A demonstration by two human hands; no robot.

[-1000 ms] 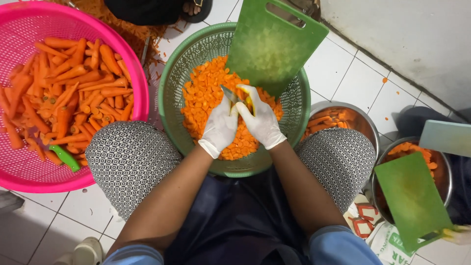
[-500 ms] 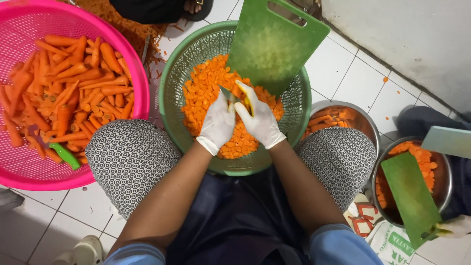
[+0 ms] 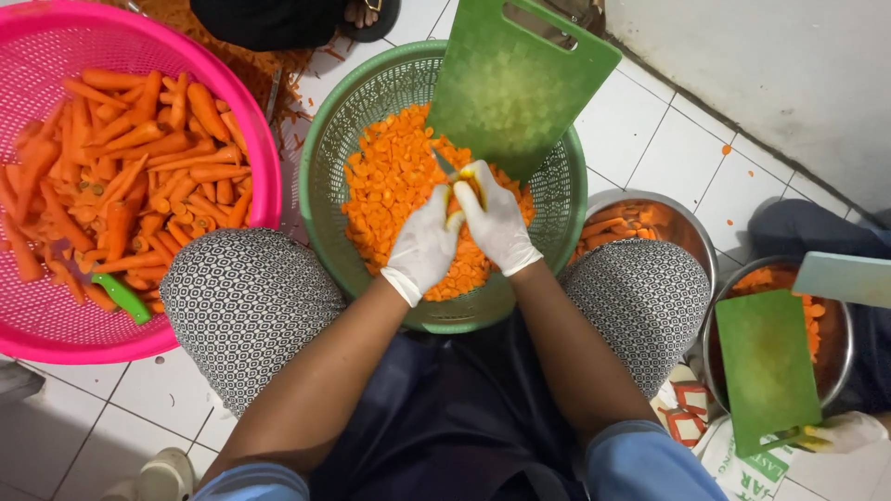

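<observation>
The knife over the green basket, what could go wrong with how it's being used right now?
Three risks, as judgements:
1. The knife works between both gloved hands, left hand and right hand, close together in the air, so a slip could cut a finger.
2. The green cutting board leans on the green basket rim and might slide.
3. Carrot slices could fall onto the tiled floor, where scraps already lie.
</observation>
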